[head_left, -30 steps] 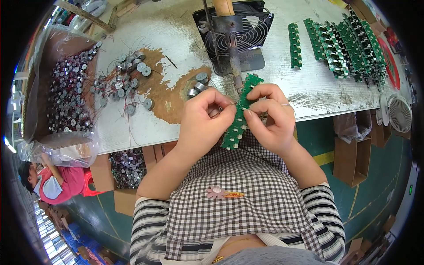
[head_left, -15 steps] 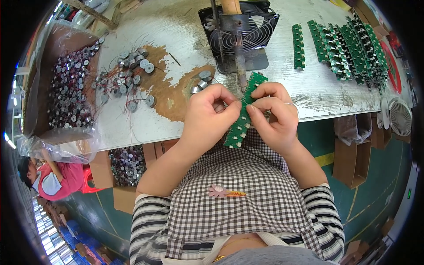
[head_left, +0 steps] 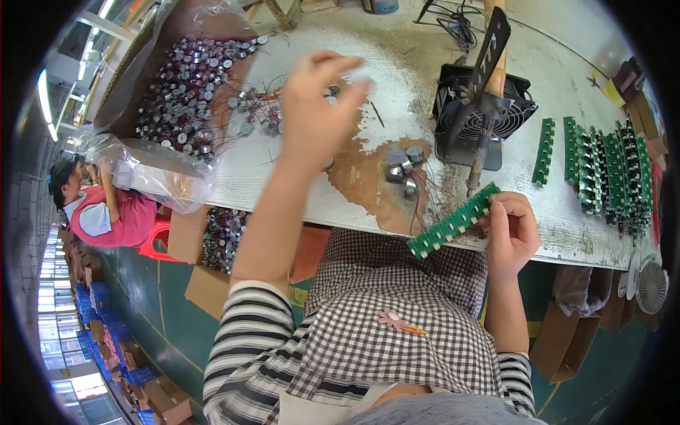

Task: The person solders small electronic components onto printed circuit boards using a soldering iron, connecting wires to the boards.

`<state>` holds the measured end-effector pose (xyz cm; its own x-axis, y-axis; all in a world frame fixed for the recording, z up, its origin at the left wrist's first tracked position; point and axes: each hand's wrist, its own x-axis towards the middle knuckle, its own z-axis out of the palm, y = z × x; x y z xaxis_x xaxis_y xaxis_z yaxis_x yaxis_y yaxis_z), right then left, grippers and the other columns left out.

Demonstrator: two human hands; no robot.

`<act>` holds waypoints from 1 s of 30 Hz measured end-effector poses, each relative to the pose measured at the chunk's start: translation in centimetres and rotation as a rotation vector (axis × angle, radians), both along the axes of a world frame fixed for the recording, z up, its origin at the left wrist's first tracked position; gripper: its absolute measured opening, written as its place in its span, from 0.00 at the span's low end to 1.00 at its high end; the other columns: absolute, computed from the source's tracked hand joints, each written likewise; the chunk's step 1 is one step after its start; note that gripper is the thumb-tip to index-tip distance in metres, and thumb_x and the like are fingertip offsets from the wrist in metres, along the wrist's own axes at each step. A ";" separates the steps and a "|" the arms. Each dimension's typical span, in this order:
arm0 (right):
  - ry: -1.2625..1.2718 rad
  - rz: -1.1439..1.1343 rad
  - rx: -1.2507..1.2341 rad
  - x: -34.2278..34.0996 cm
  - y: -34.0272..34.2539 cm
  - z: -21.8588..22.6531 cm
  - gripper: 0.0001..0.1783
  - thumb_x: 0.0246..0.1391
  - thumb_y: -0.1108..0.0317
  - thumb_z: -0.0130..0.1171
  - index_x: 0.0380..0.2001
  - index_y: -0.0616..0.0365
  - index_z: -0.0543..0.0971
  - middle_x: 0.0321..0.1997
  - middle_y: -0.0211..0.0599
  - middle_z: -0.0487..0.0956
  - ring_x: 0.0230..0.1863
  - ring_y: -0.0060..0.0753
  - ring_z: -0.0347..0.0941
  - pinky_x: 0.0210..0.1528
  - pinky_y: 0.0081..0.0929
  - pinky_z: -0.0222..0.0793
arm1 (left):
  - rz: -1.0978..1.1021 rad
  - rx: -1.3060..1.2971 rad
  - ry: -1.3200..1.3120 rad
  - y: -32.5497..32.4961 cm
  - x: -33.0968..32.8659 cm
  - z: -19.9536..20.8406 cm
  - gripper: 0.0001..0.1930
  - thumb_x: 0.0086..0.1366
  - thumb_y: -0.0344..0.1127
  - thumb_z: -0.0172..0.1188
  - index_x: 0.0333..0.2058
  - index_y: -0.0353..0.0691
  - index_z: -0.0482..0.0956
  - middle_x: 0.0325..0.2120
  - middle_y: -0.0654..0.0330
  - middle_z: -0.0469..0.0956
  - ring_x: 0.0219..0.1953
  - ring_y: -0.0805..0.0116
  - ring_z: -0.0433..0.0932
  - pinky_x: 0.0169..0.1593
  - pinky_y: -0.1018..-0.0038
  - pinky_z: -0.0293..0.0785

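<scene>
My right hand (head_left: 511,230) pinches one end of a green circuit board strip (head_left: 453,221) with small white parts along it. The strip slants across the table's front edge, below the tip of an upright soldering iron (head_left: 480,157). My left hand (head_left: 315,113) is off the board, raised over the table, slightly blurred, with thumb and fingers apart and nothing seen in them. It covers part of a loose pile of small round metal motors (head_left: 244,127) with thin red wires. A few more motors (head_left: 413,154) lie between that hand and the iron.
A plastic-lined carton (head_left: 127,92) full of motors stands at the left. Behind the iron is a black fan (head_left: 524,106). Many green board strips (head_left: 616,177) lie at the right, one strip (head_left: 544,152) apart. A person in pink (head_left: 127,212) sits at far left.
My left hand has let go of the work at the board and swung left toward the loose motors. My right hand keeps the strip, now tilted flatter. The view has shifted left.
</scene>
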<state>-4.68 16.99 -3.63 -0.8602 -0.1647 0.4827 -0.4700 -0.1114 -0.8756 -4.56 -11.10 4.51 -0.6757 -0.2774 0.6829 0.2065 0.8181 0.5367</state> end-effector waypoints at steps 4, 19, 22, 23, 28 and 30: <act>-0.044 0.017 0.001 -0.2 -0.7 0.3 0.03 0.55 0.81 0.52 0.28 0.66 0.71 0.36 0.40 0.73 0.26 0.18 0.68 0.27 0.13 0.68 | 0.275 -0.644 -0.411 -8.1 -4.0 -1.7 0.12 0.50 0.44 0.64 0.29 0.43 0.84 0.32 0.55 0.77 0.40 0.55 0.73 0.43 0.58 0.69; -0.072 0.009 -0.020 0.4 -0.3 -0.4 0.03 0.56 0.80 0.50 0.28 0.64 0.68 0.36 0.38 0.70 0.26 0.17 0.64 0.26 0.12 0.65 | 0.273 -0.052 0.201 -12.2 -6.8 -3.6 0.03 0.49 0.26 0.57 0.22 0.33 0.72 0.23 0.49 0.71 0.29 0.49 0.71 0.35 0.58 0.69; 0.067 0.000 0.068 0.6 -0.6 0.1 0.05 0.54 0.80 0.52 0.26 0.64 0.70 0.36 0.38 0.70 0.26 0.17 0.63 0.25 0.11 0.58 | 0.209 -0.007 0.433 -11.4 -4.1 -0.8 0.02 0.50 0.24 0.57 0.23 0.33 0.72 0.25 0.53 0.74 0.27 0.57 0.74 0.32 0.70 0.71; 0.058 0.000 0.083 0.7 -0.5 0.2 0.05 0.54 0.80 0.52 0.26 0.64 0.70 0.36 0.38 0.70 0.26 0.17 0.63 0.25 0.11 0.58 | 0.184 0.006 0.441 -10.4 -2.8 0.2 0.03 0.54 0.25 0.56 0.25 0.32 0.73 0.26 0.56 0.76 0.26 0.66 0.76 0.32 0.75 0.72; 0.164 -0.121 0.198 -0.5 -0.3 -0.5 0.05 0.51 0.81 0.56 0.24 0.63 0.71 0.38 0.40 0.71 0.27 0.19 0.63 0.25 0.13 0.58 | -0.455 1.101 -0.239 -1.1 2.3 1.4 0.06 0.61 0.31 0.54 0.27 0.35 0.73 0.22 0.64 0.73 0.23 0.79 0.69 0.30 0.83 0.66; -0.034 -0.030 0.095 0.2 -0.5 0.4 0.06 0.52 0.81 0.53 0.24 0.62 0.69 0.41 0.41 0.70 0.28 0.19 0.65 0.27 0.13 0.61 | -0.537 1.193 -0.458 2.7 5.1 -0.9 0.08 0.63 0.35 0.55 0.29 0.36 0.72 0.22 0.66 0.72 0.23 0.80 0.68 0.28 0.83 0.64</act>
<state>-4.53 16.46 -3.27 -0.8810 -0.1824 0.4365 -0.4416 -0.0138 -0.8971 0.59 -8.41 3.64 -0.9817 -0.1679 -0.0898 -0.0356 -0.3018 0.9527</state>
